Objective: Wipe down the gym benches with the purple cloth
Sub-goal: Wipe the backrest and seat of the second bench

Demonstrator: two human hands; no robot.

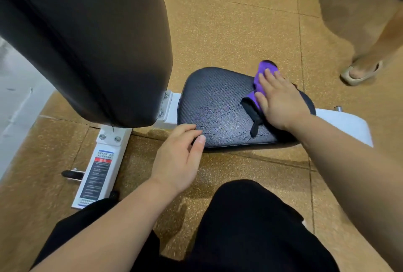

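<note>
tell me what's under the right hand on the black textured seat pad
The right hand presses a purple cloth with black trim onto the black textured seat pad. Its middle is hidden by the palm.

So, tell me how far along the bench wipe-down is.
Done: the seat pad shows damp streaks across its middle. In hand: the right hand presses the purple cloth flat on the seat's far right part, while the left hand rests at its near edge. Left: the raised backrest shows no clear wipe marks, so it probably needs doing; other benches are out of view.
</note>
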